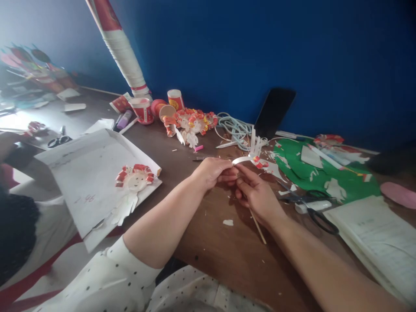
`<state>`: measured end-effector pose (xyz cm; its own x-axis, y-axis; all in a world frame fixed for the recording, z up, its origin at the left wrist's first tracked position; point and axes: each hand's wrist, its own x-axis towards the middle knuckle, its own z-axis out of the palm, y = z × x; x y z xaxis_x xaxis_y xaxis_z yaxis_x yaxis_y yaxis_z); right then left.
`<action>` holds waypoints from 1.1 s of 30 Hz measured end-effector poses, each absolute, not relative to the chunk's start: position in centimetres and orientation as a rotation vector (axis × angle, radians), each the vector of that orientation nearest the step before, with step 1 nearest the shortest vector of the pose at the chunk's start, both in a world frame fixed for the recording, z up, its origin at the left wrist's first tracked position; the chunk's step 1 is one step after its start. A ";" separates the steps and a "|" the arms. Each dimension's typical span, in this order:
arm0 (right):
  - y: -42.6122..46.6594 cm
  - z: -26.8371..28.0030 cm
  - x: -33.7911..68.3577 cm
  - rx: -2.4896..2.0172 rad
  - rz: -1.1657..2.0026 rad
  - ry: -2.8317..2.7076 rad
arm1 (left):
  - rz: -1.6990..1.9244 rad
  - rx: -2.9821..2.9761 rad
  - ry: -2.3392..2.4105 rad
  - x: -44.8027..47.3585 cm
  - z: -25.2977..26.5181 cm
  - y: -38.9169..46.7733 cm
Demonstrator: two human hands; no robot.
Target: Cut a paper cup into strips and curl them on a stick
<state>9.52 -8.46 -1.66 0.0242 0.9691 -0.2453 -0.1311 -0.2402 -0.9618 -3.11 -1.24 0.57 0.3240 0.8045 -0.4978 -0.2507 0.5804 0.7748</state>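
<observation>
Above the brown table, my left hand point(217, 171) pinches the near end of a curved white paper strip point(243, 159). Upright white paper strips and red-and-white pieces show just past it; whether they join it I cannot tell. My right hand point(261, 197) is closed too, its fingertips meeting the left ones at the strip. A thin wooden stick point(260, 229) sticks out beneath my right palm, apparently held there. Black-handled scissors point(321, 220) and a white tube point(312, 206) lie to the right. A paper doll point(134, 181) with red curls rests on a large white envelope point(97, 173).
Paper cups point(143, 110) and a tall cup stack point(125, 56) stand at the back, near several paper dolls point(195, 123). A phone point(274, 112) leans against the blue wall beside a coiled cable point(238, 129). Green sheet point(292, 167) and notebook point(373, 234) lie right. Someone sits left.
</observation>
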 end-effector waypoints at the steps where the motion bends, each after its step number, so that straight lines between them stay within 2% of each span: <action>1: -8.5 -1.5 9.5 -1.315 1.410 -0.964 | 0.762 0.636 1.013 -3.1 0.5 -1.2; 18: -8.3 -1.4 10.0 -1.361 1.405 -0.991 | 0.716 0.649 0.935 -3.6 0.1 -1.0; 33: -8.3 -0.4 10.2 -1.080 1.643 -0.696 | 0.769 0.860 1.106 -3.6 0.4 -1.1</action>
<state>10.19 -8.26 -0.44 -0.0921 0.9437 -0.3179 -0.4278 -0.3257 -0.8431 -3.61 -1.13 0.38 0.2702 0.8637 -0.4254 -0.0987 0.4643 0.8801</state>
